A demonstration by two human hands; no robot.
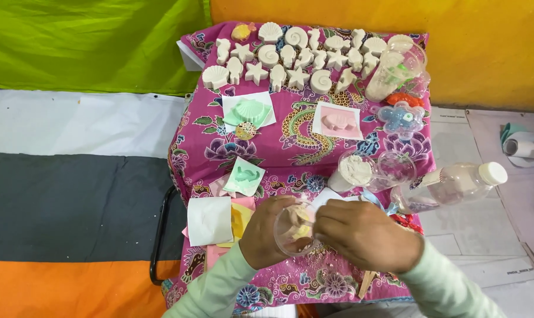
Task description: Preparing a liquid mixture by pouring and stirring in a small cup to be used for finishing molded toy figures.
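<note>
The left hand [266,234] held a small clear plastic cup [294,228] at the near edge of the table [290,277], its grip closed round the cup's left side with the mouth tipped up toward the camera. The right hand [361,232] lay against the cup's right rim, fingers curled in; whether they pinched a stick or only the rim could not be told, since the fingertips were hidden. Something pale yellow showed inside the cup. To work the contents well, the cup seemed best kept low over the pink patterned cloth [302,138], steady and level, so that no powder spilled onto the paper squares [210,219] just to its left.

Beyond the hands, two more clear cups [373,169], one with white powder, lay on their sides, with a clear bottle [455,184] to their right. Farther off were green moulds [247,112] and a pink mould [338,121] on paper. Along the far edge stood rows of white plaster shells and stars [296,56].
</note>
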